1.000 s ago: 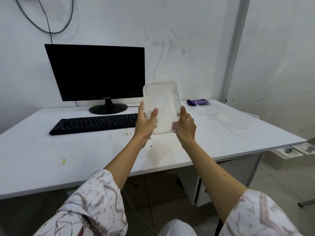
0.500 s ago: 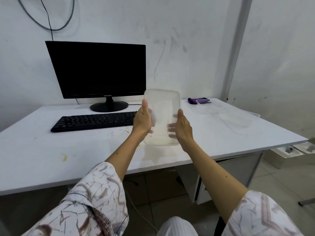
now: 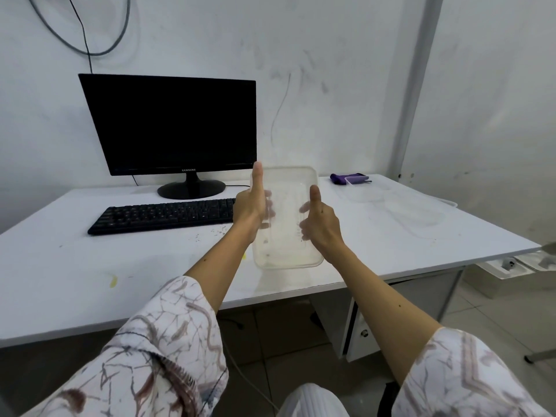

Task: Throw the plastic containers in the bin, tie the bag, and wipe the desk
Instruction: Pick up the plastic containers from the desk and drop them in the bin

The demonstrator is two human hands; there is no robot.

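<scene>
A clear rectangular plastic container is held in the air above the white desk, near its front edge. My left hand grips its left side, thumb up along the rim and fingers showing through the plastic underneath. On its right side my right hand holds it the same way. More clear plastic containers or lids lie on the right part of the desk. Crumbs and a yellow smear mark the desk top. No bin or bag is in view.
A black monitor and black keyboard stand at the back left. A purple object lies at the back right by the wall. A drawer unit sits under the desk, and white boxes on the floor at right.
Both hands have tilted the container from nearly upright to flatter and brought it lower and closer to me. My thumbs now point up along its sides.
</scene>
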